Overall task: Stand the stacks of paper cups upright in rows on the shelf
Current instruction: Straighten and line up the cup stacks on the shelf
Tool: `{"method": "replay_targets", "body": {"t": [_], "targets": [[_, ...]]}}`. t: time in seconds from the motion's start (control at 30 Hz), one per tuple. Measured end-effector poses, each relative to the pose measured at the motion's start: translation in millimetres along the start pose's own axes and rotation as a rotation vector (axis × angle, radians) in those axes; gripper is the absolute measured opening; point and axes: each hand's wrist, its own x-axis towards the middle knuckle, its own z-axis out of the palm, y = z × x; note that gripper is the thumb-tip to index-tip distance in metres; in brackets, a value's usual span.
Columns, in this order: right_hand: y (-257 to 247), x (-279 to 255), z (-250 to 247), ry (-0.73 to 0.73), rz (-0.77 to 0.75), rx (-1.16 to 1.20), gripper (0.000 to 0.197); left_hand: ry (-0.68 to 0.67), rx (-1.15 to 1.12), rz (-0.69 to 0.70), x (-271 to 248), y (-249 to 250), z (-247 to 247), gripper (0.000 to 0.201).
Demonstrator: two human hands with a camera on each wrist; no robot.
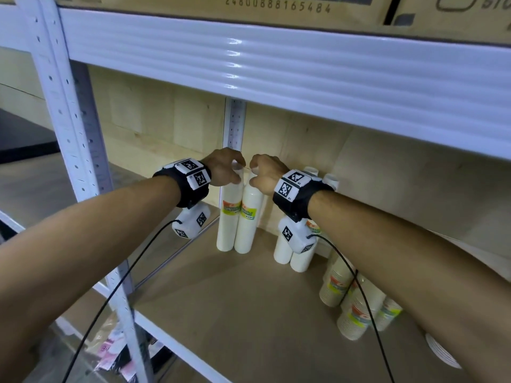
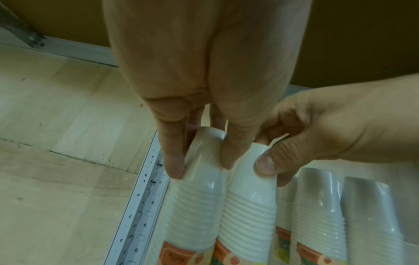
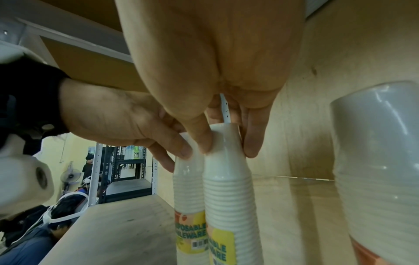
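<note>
1. Pinching the top of one tall wrapped stack of white paper cups (image 1: 227,217), the left hand (image 1: 225,167) has thumb and fingers curled round it.
2. Beside it, the right hand (image 1: 265,172) grips the top of a second wrapped white cup stack (image 1: 247,219) the same way.
3. Both stacks stand upright, touching, near the back of the pale wooden shelf (image 1: 221,294).
4. More white stacks (image 1: 293,258) stand just to their right; other wrapped stacks (image 1: 356,308) lie tilted nearer the front.

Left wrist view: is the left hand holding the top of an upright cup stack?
Yes, the left hand pinches the top of the leftmost cup stack between thumb and fingers while it stands upright.
</note>
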Motion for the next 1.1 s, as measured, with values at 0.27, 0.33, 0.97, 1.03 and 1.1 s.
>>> {"method": "replay_targets", "body": {"t": [0.27,0.33,0.97,1.03,1.1], "targets": [[3,-18,-16,-0.005,0.027,0.018,0.040,-0.091,-0.034,0.031,-5,21,-9,0.040],[5,-24,-21,-0.013,0.038,0.014,0.043,-0.124,-0.038,0.045,-6,27,-11,0.036],[46,-87,-56,-0.063,0.207,0.021,0.038,-0.309,-0.017,0.132,-4,104,18,0.036],[50,-91,-57,-0.062,0.217,0.022,0.039,-0.310,-0.020,0.145,-2,110,21,0.035],[53,-95,-58,-0.059,0.229,0.024,0.038,-0.316,-0.018,0.153,-1,114,24,0.033]]}}
